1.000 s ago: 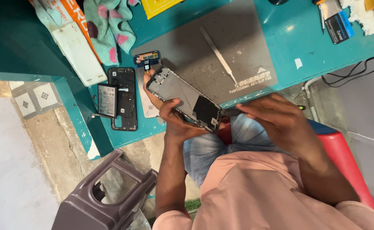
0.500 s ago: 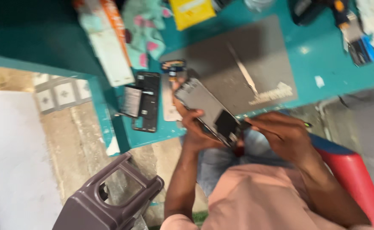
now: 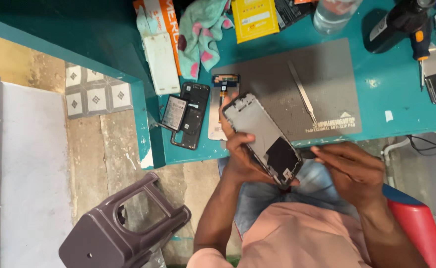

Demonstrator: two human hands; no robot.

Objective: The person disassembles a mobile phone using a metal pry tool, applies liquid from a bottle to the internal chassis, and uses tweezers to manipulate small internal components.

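Observation:
My left hand grips an opened phone frame from below, its grey inner side up, tilted over the teal table's front edge. My right hand is at the frame's lower right end, fingers curled; whether they pinch a small tool is unclear. On the table lie a black phone back shell with a battery on it, and a detached screen part beside it.
A grey work mat carries metal tweezers. A patterned cloth, a yellow packet, a bottle, a screwdriver and a white-orange box lie behind. A purple plastic stool stands lower left.
The view has shifted, so the table sits further right and up. My hands still hold the phone frame in the same grip, now lower, off the table edge.

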